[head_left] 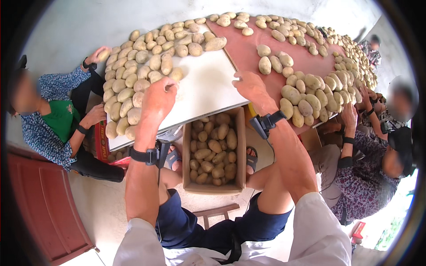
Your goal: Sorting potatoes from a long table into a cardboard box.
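Observation:
My left hand [159, 98] is above the white board [202, 86], its fingers curled closed. A single potato [177, 74] lies right beside its fingertips; whether anything is inside the curl is hidden. Over the board's right part is my right hand [254, 88], also closed with the fingers bent in, and its palm is out of sight. Rows of potatoes [128, 91] cover the board's left side, close to my left hand. Between my knees stands an open cardboard box [215, 188] filled with potatoes [214, 146].
A reddish tabletop [248, 46] on the right carries more heaped potatoes [310, 95]. At the left, a person [57, 113] holds a potato [104, 54] by the board. Other people [361, 170] sit along the right side. A red cabinet [46, 204] stands at lower left.

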The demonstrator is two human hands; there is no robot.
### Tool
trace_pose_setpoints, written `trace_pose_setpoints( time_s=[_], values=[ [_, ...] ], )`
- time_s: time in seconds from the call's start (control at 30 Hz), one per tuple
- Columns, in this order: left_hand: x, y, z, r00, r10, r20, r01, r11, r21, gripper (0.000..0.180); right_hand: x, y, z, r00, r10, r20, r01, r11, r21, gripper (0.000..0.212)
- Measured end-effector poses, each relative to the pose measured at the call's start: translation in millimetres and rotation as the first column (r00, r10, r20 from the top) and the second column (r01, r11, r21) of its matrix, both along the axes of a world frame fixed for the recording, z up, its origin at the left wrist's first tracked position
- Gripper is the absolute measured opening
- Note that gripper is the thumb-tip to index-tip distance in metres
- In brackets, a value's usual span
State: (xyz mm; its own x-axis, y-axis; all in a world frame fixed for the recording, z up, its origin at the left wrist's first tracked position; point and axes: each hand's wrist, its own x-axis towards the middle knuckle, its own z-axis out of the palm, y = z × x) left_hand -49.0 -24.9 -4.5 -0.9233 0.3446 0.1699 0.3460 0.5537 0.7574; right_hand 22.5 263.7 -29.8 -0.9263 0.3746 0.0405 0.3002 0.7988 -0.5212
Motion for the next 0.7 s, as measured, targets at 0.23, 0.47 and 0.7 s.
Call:
trace_pose_setpoints(
  time_s=[0.23,0.47,0.7],
  values=[
    [40,16,20,1.0,-0.008,-0.007,0.007,0.989,-0.147,0.024,-72,12,-6,0.984,0.133,-0.122,-0.123,0.989,0.082,0.043],
    [54,32,21,0.992,-0.112,-0.066,0.1,0.982,-0.163,0.022,-191,37,14,0.959,0.143,-0.245,-0.093,0.975,0.202,0.056],
    [36,30,18,0.989,-0.144,-0.044,0.133,0.972,-0.193,0.019,-264,31,6,0.985,0.168,-0.039,-0.164,0.983,0.085,0.069]
  ],
)
